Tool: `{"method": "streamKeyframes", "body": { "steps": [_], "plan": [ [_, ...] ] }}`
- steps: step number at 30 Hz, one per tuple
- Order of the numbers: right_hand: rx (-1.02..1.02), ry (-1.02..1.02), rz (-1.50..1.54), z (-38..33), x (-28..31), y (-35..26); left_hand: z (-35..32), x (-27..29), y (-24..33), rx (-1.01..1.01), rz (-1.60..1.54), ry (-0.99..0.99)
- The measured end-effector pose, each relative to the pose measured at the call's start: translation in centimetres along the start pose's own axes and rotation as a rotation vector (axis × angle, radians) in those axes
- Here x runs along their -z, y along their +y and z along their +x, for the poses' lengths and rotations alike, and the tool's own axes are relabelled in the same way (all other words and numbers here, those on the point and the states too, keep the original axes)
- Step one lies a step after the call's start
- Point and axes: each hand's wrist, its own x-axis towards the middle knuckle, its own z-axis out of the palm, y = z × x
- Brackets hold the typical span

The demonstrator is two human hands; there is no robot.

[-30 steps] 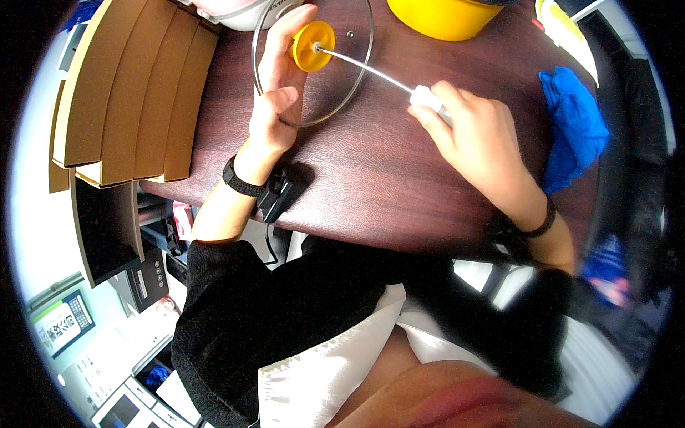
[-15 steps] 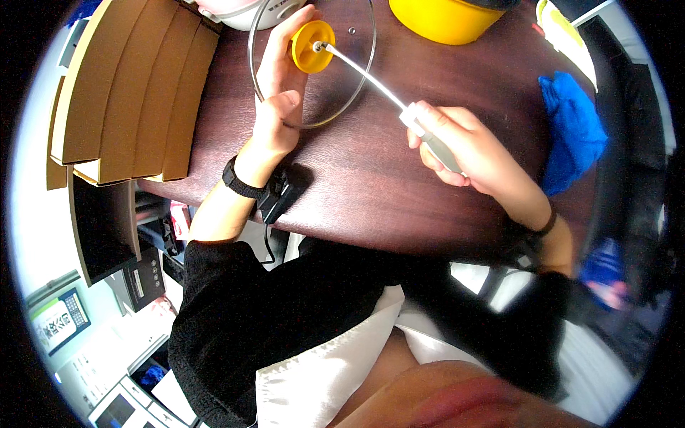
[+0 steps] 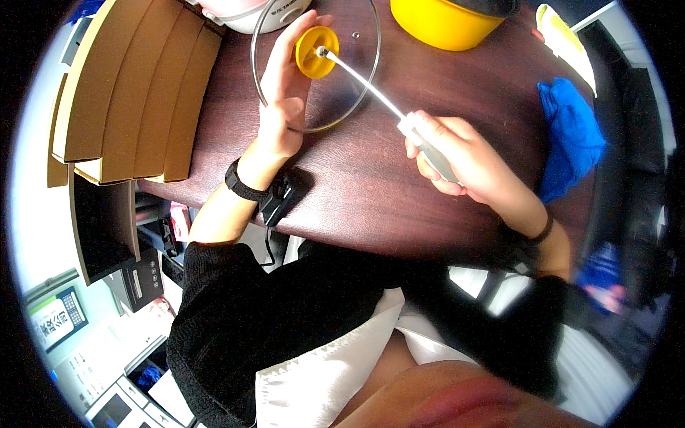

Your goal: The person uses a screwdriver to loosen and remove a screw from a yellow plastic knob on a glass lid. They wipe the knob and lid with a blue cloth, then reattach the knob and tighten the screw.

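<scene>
A clear glass pot lid (image 3: 349,87) with a metal rim is tilted up above the table, my left hand (image 3: 284,100) closed around it. The fingers reach up beside the round yellow knob (image 3: 308,63), and the thumb lies near the lower rim. In my right hand (image 3: 467,153) is a screwdriver (image 3: 372,88) with a grey and white handle, the fingers wrapped round it. Its tip meets a small metal screw at the knob's centre. Part of the left hand is hidden behind the knob.
Cardboard boxes (image 3: 143,85) stand at the left of the dark wooden table (image 3: 357,200). A pink and white appliance (image 3: 285,16) and a yellow pot (image 3: 435,25) are at the far side. A blue cloth (image 3: 571,135) lies at the right, and a small black device (image 3: 280,203) near the front edge.
The lid, knob and left hand have shifted slightly down and to the right. My right hand sits slightly lower, the screwdriver still at the knob's centre.
</scene>
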Motion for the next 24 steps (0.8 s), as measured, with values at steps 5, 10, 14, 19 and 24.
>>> {"method": "streamKeyframes", "body": {
  "steps": [5,10,14,19,24],
  "plan": [
    [0.016,-0.016,-0.005,-0.1,0.0,-0.1,0.1,-0.3,0.3,0.019,-0.005,0.009],
    [0.018,0.024,-0.124,-0.3,-0.1,-0.1,0.2,-0.4,0.4,-0.009,0.117,-0.036],
    [0.394,0.289,-0.770,0.3,0.2,1.1,-0.1,-0.7,0.7,0.001,0.117,-0.023],
    [0.663,0.612,-1.377,0.1,-0.1,0.6,-0.1,0.3,-0.3,-0.016,0.049,-0.063],
    [0.650,0.706,-1.565,-0.3,0.8,-0.8,-0.1,0.2,-0.1,0.017,0.022,-0.059]
  ]
}}
